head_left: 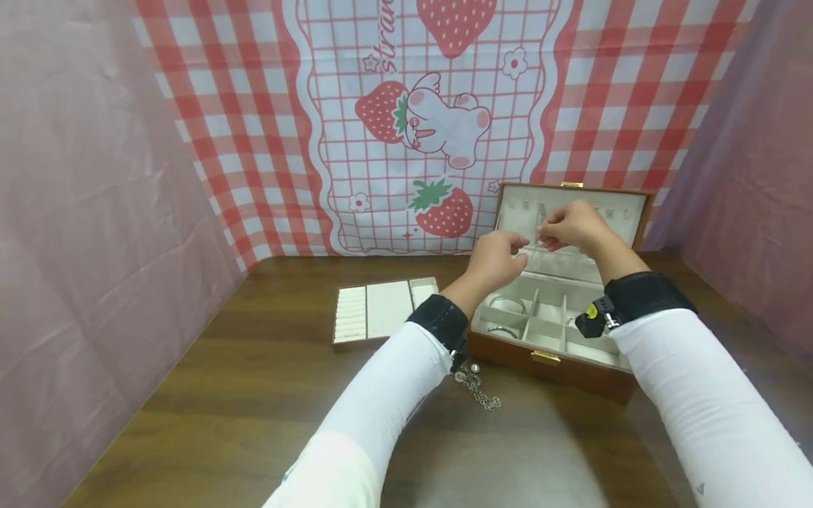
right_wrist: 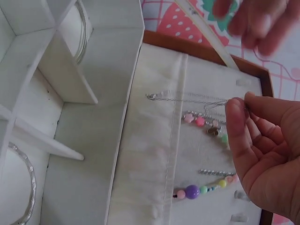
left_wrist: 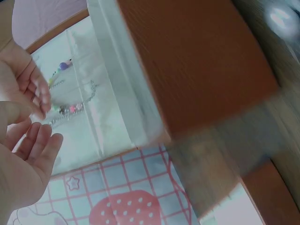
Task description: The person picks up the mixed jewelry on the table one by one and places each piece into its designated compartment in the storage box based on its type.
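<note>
An open brown jewellery box stands with its cream-lined lid upright. Both hands are raised in front of the lid. My right hand pinches a thin silver chain between thumb and forefinger, close to the lining. A bracelet of pastel beads hangs on the lid beside it. My left hand hovers just left of the chain with loosely curled fingers and holds nothing. Silver bangles lie in the box's compartments.
A cream ring tray lies on the wooden table left of the box. A silver chain with a pearl lies in front of the box by my left forearm. Pink and checked cloths hang around the table.
</note>
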The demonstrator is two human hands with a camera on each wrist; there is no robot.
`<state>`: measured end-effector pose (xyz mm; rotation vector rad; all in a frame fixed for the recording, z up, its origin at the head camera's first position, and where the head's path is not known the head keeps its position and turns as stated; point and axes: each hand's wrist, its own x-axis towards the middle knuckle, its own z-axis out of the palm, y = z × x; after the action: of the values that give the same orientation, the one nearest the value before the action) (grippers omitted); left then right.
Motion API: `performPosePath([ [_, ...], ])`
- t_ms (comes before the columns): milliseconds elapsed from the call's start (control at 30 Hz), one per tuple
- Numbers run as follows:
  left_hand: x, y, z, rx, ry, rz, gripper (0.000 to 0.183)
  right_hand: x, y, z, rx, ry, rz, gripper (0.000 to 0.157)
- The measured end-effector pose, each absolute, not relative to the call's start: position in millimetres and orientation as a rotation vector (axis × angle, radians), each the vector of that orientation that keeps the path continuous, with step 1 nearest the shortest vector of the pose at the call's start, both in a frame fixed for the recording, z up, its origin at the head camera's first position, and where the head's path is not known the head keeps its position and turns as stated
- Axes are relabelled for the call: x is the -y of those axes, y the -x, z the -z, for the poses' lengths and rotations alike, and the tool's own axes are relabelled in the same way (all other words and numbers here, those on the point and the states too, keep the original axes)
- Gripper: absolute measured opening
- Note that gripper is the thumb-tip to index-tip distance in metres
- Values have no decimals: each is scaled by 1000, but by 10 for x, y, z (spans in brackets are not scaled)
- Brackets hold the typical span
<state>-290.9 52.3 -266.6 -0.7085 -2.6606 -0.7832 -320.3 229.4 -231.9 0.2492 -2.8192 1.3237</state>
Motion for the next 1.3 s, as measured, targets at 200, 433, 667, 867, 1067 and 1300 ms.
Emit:
performPosePath([
  [200,-792,3028,2677,2740,685,656,32,-2276,3172,2307,2740,-236,-1254,28],
  [433,-957,3187,2736,2857,569,545,38,-2264,3165,2274,2639,-193,-1087,25],
  [667,-1085,3315,2801,2797,521,385,20,-2252,3182,2261,2522,-136,-1006,24],
  [867,-1167,3313,2855,2782,618,229,23,-2254,3202,2257,2423,-97,-1070,24],
  [1067,-1167,3244,2867,2794,651,206,26,-2243,3221,2220,2412,-56,-1131,25],
  [1300,-1167,3228,2893,2789,666,-108,38,-2225,3253,2247,2415,-41,-1202,26],
])
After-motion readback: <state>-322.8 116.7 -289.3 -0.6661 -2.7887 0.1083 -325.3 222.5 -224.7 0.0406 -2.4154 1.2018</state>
